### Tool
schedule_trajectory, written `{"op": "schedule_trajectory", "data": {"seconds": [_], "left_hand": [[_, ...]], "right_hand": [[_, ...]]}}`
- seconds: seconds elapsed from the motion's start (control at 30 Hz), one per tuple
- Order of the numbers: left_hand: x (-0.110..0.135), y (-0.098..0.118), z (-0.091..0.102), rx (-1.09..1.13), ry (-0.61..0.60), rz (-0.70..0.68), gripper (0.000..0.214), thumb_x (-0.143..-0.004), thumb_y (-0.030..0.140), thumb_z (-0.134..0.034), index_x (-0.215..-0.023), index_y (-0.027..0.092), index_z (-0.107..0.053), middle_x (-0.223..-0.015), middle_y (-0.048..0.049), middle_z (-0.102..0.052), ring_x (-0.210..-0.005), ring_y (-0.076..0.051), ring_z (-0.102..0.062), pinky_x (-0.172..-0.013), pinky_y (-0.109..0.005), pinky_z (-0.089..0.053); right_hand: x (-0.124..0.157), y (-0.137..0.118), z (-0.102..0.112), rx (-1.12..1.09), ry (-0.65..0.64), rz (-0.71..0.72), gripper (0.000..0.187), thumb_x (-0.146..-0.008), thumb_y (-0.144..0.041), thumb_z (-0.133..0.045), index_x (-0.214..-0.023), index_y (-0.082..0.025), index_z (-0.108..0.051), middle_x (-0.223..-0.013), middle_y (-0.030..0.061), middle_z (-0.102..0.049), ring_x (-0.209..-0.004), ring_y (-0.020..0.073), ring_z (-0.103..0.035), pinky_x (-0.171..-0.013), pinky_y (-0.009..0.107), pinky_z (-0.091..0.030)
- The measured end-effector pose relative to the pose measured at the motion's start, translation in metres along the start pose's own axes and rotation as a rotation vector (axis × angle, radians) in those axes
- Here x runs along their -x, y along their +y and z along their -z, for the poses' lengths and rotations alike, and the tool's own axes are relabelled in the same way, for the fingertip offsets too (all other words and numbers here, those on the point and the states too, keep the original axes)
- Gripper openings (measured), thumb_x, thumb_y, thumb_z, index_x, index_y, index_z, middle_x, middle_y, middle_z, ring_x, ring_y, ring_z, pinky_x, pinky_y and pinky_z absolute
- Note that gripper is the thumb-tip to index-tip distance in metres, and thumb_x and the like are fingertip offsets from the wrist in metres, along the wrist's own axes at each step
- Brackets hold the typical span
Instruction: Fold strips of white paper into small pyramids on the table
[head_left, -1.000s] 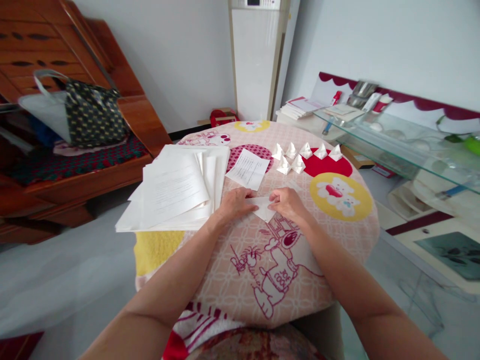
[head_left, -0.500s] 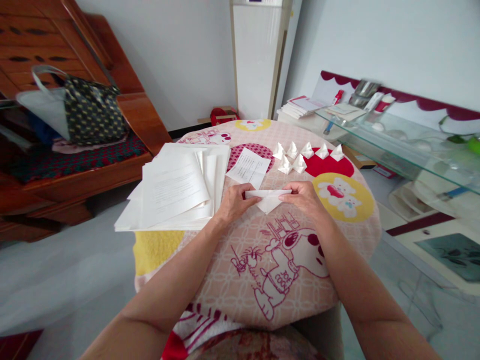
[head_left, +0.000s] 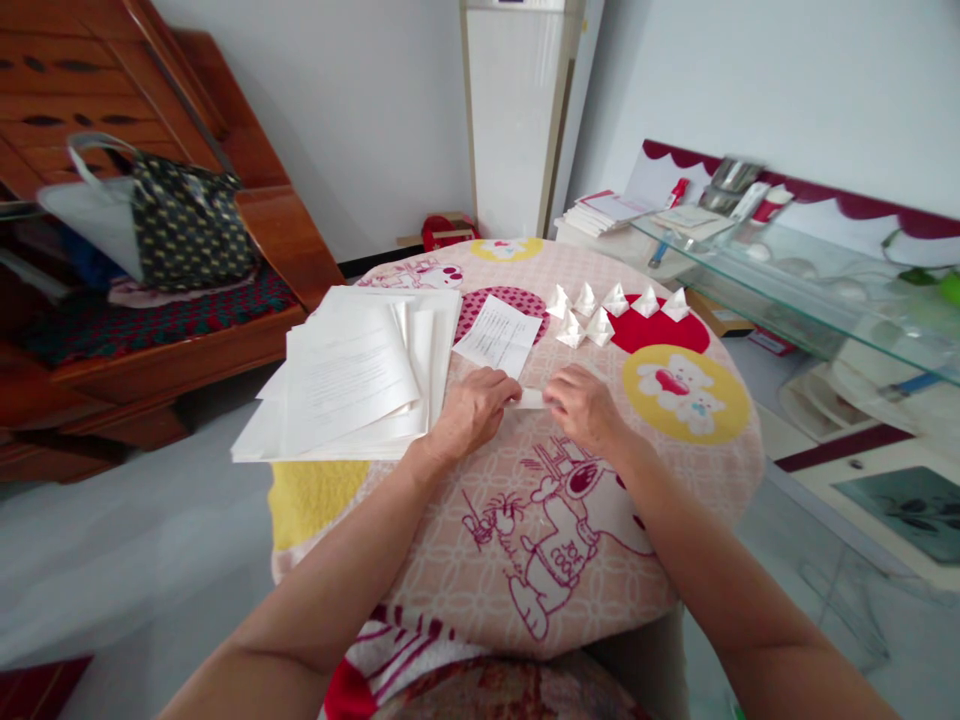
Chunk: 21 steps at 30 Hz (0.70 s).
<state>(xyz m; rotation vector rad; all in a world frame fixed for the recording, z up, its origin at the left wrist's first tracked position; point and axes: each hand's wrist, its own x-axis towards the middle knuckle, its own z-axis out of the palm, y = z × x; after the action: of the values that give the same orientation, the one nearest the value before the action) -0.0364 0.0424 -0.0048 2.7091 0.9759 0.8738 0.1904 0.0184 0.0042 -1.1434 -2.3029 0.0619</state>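
Observation:
A folded piece of white paper spans the gap between my two hands, low over the table; only its narrow middle strip shows. My left hand is closed on its left end, fingers curled over it. On the right end, my right hand grips in the same way, knuckles up. Just beyond the left hand lies a loose printed sheet. Several small folded paper boats stand in two rows farther back to the right.
A stack of paper sheets covers the table's left side. A patterned cloth drapes the round table. Right of it stands a glass shelf with various items; at left is a wooden bench holding a dotted bag.
Both hands have drawn closer together and rolled over the folded paper. Its hanging triangular point no longer shows, only a short strip. The boats and the stack stay put.

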Motion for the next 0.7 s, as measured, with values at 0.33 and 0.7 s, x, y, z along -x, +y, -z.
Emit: {"op": "schedule_trajectory", "data": {"seconds": [0.33, 0.7], "left_hand": [[0.006, 0.01, 0.008, 0.11, -0.353, 0.15, 0.019, -0.086, 0.009, -0.058, -0.093, 0.018, -0.073, -0.094, -0.007, -0.07, -0.089, -0.02, -0.066, -0.08, -0.03, -0.049], [0.003, -0.004, 0.01, 0.332, -0.284, 0.439, 0.016, -0.084, 0.024, -0.064, -0.077, 0.016, -0.076, -0.073, -0.0023, -0.071, -0.066, -0.014, -0.059, -0.066, -0.027, -0.042]], "right_hand": [[0.005, -0.011, 0.004, -0.072, -0.389, -0.164, 0.019, -0.087, -0.008, -0.063, -0.074, -0.017, -0.073, -0.084, 0.0052, -0.063, -0.078, 0.0171, -0.057, -0.073, 0.029, -0.04], [0.003, 0.002, 0.011, -0.296, -0.331, -0.389, 0.017, -0.08, -0.013, -0.067, -0.064, -0.015, -0.073, -0.066, 0.0007, -0.064, -0.064, 0.0126, -0.055, -0.062, 0.026, -0.037]]}}
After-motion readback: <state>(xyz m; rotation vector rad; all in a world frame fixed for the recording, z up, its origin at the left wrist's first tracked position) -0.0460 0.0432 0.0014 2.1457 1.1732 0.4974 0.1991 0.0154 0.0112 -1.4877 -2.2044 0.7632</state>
